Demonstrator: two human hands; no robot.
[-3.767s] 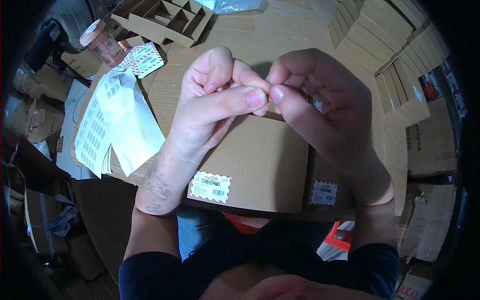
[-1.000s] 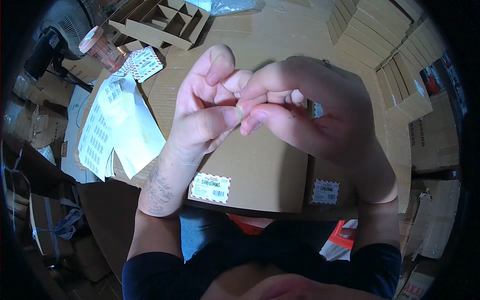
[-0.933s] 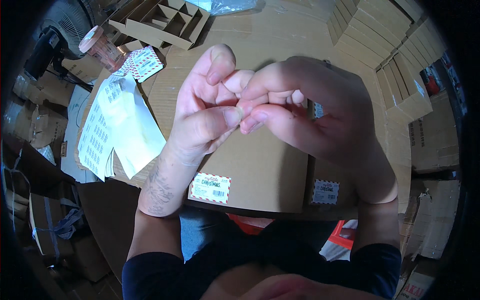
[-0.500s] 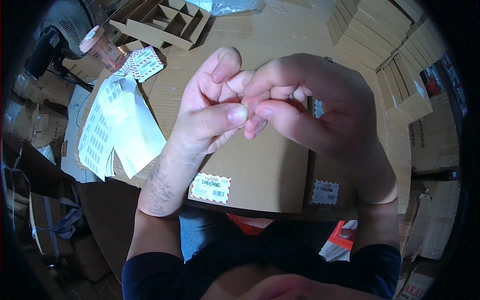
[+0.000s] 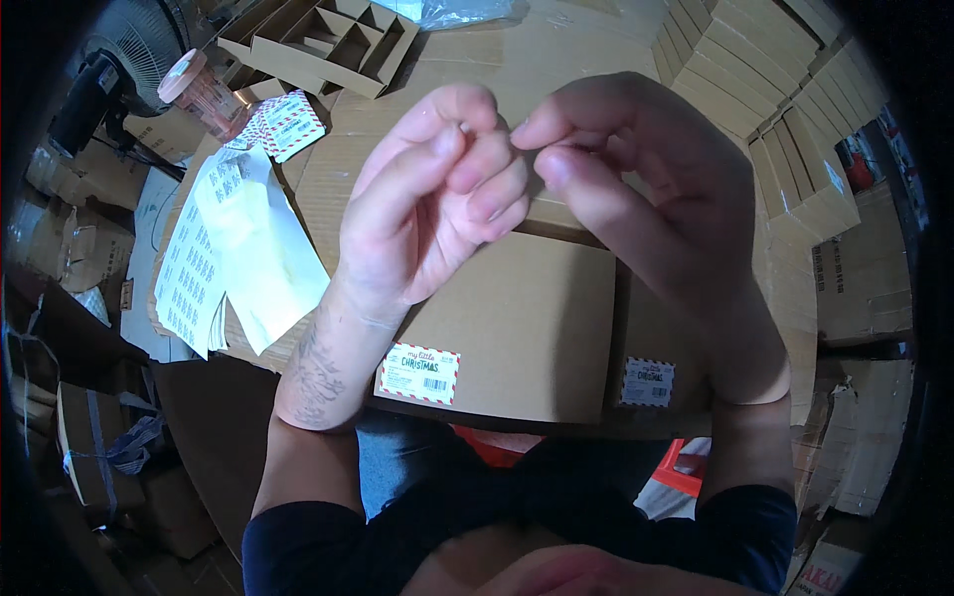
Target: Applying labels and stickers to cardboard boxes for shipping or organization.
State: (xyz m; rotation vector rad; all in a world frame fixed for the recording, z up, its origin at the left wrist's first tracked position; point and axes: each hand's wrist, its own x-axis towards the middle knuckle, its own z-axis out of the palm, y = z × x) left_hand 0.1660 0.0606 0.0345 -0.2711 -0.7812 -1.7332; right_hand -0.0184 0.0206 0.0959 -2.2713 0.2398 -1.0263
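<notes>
Both my hands are raised above a flat brown cardboard box (image 5: 507,328) at the table's near edge. My left hand (image 5: 427,189) is closed, its thumb pressed to the curled index finger. A tiny pale speck shows at that pinch, too small to name. Close beside it, my right hand (image 5: 646,179) is curled, with thumb and index tips drawn near each other by the left fingers. Whatever lies between those tips, if anything, cannot be made out. The box carries a red-and-white-edged label (image 5: 418,373) at its lower left corner. To its right lies a second box (image 5: 651,323) with a similar label (image 5: 647,382).
Sheets of printed stickers (image 5: 248,253) lie at the left, below striped cards (image 5: 288,127) and a pink-lidded clear jar (image 5: 204,94). Behind stands a divided cardboard tray (image 5: 338,45). A fan (image 5: 124,70) is far left; stacked boxes (image 5: 730,65) fill the far right.
My hands have moved slightly up and away from me. They were overlapping with fingertips together; now they are a little apart, and the left fingers have curled in.
</notes>
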